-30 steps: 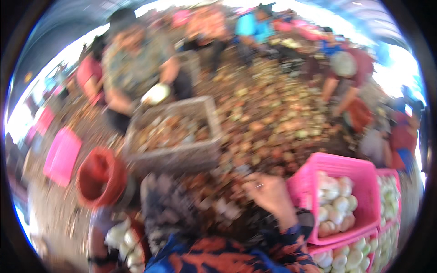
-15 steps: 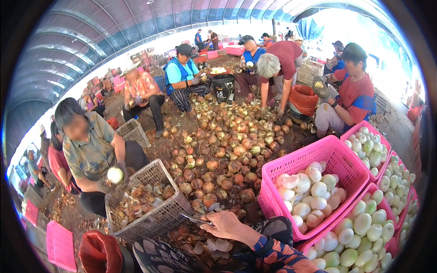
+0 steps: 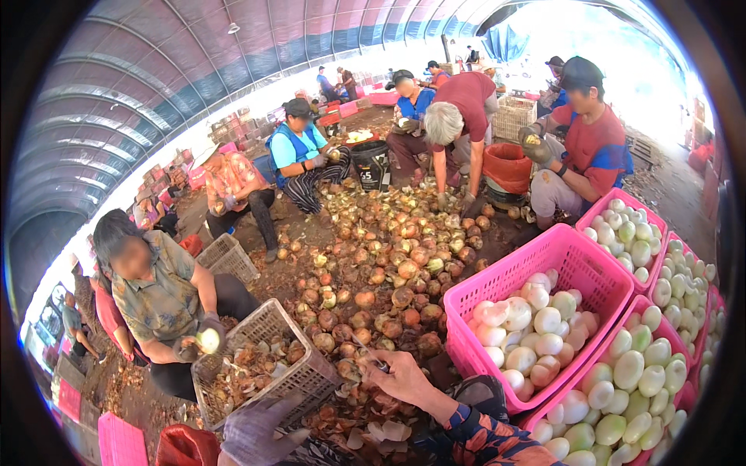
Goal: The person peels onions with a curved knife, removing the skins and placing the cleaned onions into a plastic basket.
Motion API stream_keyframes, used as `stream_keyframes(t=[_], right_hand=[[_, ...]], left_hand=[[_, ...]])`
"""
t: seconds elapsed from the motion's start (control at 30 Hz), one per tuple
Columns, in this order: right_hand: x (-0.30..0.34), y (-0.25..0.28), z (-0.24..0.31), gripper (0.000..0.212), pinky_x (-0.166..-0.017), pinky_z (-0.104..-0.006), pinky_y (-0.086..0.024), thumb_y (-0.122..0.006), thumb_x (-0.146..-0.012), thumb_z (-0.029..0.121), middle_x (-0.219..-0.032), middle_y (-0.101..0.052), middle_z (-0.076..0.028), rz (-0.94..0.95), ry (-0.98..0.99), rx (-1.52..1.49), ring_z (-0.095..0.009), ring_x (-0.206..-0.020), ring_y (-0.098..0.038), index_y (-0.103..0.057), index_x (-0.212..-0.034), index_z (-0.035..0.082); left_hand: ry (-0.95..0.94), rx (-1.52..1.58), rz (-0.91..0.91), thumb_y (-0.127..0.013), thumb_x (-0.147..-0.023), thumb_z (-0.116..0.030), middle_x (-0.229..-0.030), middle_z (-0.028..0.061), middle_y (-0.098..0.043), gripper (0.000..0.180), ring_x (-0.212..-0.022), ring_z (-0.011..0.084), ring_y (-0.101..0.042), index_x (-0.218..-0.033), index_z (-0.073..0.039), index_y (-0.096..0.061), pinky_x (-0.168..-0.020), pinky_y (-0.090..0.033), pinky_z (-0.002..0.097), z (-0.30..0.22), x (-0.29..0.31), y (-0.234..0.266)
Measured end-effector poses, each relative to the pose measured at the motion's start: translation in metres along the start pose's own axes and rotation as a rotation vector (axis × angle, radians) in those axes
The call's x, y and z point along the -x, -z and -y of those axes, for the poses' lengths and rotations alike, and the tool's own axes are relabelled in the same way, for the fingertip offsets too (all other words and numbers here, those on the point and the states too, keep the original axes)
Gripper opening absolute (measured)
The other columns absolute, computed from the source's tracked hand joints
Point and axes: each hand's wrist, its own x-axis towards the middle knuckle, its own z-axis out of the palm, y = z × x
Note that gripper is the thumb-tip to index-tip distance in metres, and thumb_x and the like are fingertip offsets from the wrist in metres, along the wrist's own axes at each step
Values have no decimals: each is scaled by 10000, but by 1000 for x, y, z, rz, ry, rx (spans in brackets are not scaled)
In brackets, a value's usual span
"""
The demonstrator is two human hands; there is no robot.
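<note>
My bare right hand (image 3: 408, 382) is closed round a small knife (image 3: 374, 359), its thin blade pointing up and to the left over the onion pile. In a greyish-purple glove, my left hand (image 3: 260, 433) shows at the lower edge with fingers apart and nothing visible in them. It is close to the grey plastic crate (image 3: 317, 373), which holds onion skins. Loose skins (image 3: 381, 435) lie between my hands. Ahead of them spreads a big heap of unpeeled onions (image 3: 388, 287). Right of my right hand, peeled white onions (image 3: 522, 314) fill part of a pink crate (image 3: 482, 291).
More pink crates of peeled onions (image 3: 641, 373) stand along the right. At the left a gloved co-worker (image 3: 167, 287) holds a peeled onion (image 3: 208, 340). Other people sit or bend round the heap, near a black bucket (image 3: 371, 165) and a red-lined bucket (image 3: 509, 167).
My left hand has come into view at the lower edge. My right hand has moved slightly right, and the knife now points more upward. The view has shifted a little.
</note>
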Motion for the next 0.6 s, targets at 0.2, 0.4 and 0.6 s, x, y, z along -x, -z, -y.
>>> stream_keyframes(t=[0.2, 0.4, 0.6], right_hand=[[0, 24, -6, 209, -577, -279, -490, -627, -989, 103, -842, -741, -89, -23, -110, -33, -84, -669, -638, -711, -1113, -43], [-2, 41, 20, 236, -464, -216, -395, -663, -1033, 187, -792, -718, -54, -242, -256, -340, -40, -543, -525, -684, -1165, -8], [-1, 60, 42, 197, -489, -191, -381, -656, -1035, 152, -786, -719, -13, -427, -330, -364, -16, -549, -505, -704, -1171, 18]], left_hand=[[-380, 27, 142, -825, -820, -434, -1076, 135, -746, 607, -982, 344, -720, -1342, -171, -663, -842, -572, 413, -24, -43, -5], [-422, 178, 287, -771, -872, -427, -1212, 138, -715, 634, -1043, 341, -709, -1435, -195, -593, -868, -563, 423, -17, -95, -32], [-477, 231, 414, -786, -879, -474, -1178, 127, -725, 644, -1002, 303, -728, -1451, -246, -599, -850, -572, 418, -1, -134, -68]])
